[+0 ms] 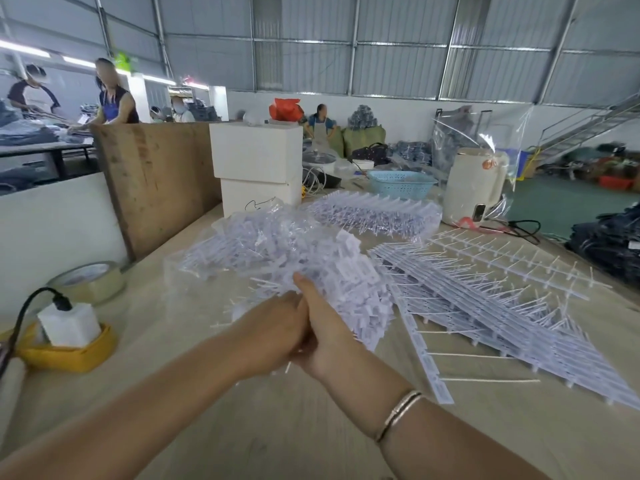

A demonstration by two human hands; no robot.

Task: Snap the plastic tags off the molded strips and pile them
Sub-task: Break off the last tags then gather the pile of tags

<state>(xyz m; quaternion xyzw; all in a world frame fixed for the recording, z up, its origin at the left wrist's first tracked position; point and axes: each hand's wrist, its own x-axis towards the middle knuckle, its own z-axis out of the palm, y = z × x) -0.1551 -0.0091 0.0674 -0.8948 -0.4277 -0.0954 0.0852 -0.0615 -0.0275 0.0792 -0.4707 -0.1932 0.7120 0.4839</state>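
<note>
My left hand [277,330] and my right hand [322,327] are pressed together over the table middle, both gripping the near end of a molded strip of white plastic tags [353,268] that fans up and away from them. Behind it lies a clear bag of loose snapped tags [242,244]. To the right, a layered stack of molded tag strips [485,306] lies flat on the table, with a bare runner frame [512,254] beyond it. A second clear bag of tag strips [374,213] sits further back.
A tape roll [90,280] and a yellow tray holding a white plug block [69,341] sit at the left. White boxes [256,168], a blue basket [401,183] and a cream kettle [474,187] stand at the back. People work at far tables.
</note>
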